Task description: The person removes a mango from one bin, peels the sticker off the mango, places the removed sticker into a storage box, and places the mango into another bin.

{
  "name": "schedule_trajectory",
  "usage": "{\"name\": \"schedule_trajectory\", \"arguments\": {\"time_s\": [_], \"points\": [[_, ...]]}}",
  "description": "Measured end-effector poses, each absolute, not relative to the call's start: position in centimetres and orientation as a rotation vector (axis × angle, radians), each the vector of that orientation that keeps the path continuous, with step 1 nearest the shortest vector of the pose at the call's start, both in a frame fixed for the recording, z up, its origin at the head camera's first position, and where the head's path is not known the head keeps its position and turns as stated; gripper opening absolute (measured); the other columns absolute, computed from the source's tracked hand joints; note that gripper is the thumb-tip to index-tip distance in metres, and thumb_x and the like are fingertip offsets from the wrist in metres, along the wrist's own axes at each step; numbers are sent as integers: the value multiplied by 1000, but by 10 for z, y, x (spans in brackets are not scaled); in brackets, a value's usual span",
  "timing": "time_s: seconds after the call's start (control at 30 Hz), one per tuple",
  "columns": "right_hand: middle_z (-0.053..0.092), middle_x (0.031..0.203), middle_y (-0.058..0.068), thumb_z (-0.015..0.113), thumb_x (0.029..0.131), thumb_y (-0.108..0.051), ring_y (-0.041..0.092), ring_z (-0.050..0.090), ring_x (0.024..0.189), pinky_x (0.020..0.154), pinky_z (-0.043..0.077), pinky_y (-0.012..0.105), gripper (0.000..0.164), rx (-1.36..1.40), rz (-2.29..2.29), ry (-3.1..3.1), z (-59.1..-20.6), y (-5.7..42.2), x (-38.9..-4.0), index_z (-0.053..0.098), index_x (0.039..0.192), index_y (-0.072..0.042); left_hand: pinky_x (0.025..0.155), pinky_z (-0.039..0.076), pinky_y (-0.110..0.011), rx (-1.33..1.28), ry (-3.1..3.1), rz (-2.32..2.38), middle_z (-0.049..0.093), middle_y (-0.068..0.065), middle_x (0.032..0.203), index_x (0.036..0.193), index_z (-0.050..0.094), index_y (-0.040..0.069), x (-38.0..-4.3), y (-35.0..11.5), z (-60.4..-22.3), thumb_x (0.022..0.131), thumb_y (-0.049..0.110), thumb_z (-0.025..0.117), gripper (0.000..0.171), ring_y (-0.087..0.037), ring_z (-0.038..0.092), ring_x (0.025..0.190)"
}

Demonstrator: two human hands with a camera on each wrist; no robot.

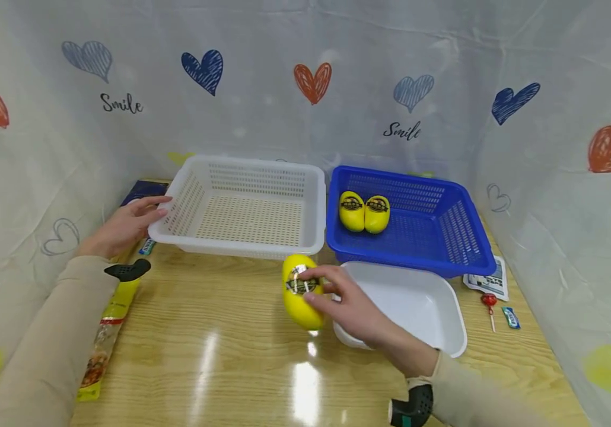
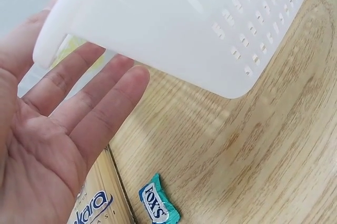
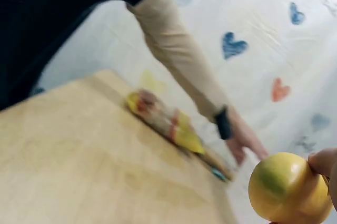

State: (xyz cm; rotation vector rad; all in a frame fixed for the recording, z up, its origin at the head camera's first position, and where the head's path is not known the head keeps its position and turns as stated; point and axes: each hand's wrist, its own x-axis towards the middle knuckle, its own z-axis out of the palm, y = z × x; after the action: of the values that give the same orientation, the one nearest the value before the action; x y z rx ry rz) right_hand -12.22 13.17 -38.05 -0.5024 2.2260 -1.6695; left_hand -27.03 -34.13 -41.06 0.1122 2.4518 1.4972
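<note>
My right hand (image 1: 345, 302) holds a yellow mango (image 1: 293, 305) with a dark printed label, thumb and fingers on its right side. It is over the wooden table, just left of the white tray (image 1: 452, 320). The right wrist view shows the mango (image 3: 279, 192) with a greenish patch. My left hand (image 1: 124, 225) grips the left rim of the white basket (image 1: 241, 248); in the left wrist view several fingers (image 2: 110, 118) reach under its lip (image 2: 45, 50). Two more labelled mangoes (image 1: 352, 219) lie side by side in the blue basket (image 1: 465, 237).
On the left lie a yellow food packet (image 1: 104, 332), a pasta pack (image 2: 100, 197) and a wrapped candy (image 2: 157, 203). Beyond the white tray, a red lollipop (image 1: 489, 299), another small candy (image 1: 511, 318) and a white pouch (image 1: 500, 279) rest near the right edge. A heart-printed curtain (image 1: 263, 118) encloses the table.
</note>
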Motion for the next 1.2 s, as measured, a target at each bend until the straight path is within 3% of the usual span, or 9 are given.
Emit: {"name": "schedule_trajectory", "arguments": {"time_s": [0.17,0.4,0.67,0.83,1.0,1.2], "points": [[37,136,9,63,97,-28,28,54,107,79,52,33,28,-456,-1636,2137,-413,98,-114,62,125,-28,83,49,-21,72,2465,1458,38,-17,147,155,27,20,-271,-342,-410,99,53,46,68,-10,55,104],[30,140,16,62,98,-26,24,56,96,80,49,29,29,-387,-1596,2265,-449,83,-123,61,126,-25,83,50,-23,102,2450,1500,38,-19,146,155,27,16,-272,-339,-412,100,50,45,67,-7,57,103],[25,147,18,60,98,-28,25,53,116,94,48,35,33,-444,-1584,2333,-466,76,-126,58,132,-28,84,50,-24,115,2453,1486,38,-16,146,155,27,18,-269,-342,-412,99,51,46,68,-7,57,103],[23,150,15,59,99,-30,22,57,107,90,49,33,35,-481,-1535,2340,-469,80,-131,55,134,-31,86,50,-26,137,2469,1446,40,-18,144,155,27,18,-271,-340,-411,98,53,47,70,-10,57,105],[25,149,17,60,99,-28,26,58,112,94,49,34,35,-483,-1573,2284,-469,85,-136,56,134,-26,87,49,-29,102,2486,1424,41,-17,144,154,28,20,-268,-340,-409,97,54,47,70,-14,56,106],[24,149,14,62,98,-31,26,56,116,97,48,37,36,-430,-1608,2272,-474,86,-134,55,133,-29,82,48,-18,136,2605,1508,39,-16,146,154,30,18,-263,-338,-404,101,47,47,63,-3,53,104]]}}
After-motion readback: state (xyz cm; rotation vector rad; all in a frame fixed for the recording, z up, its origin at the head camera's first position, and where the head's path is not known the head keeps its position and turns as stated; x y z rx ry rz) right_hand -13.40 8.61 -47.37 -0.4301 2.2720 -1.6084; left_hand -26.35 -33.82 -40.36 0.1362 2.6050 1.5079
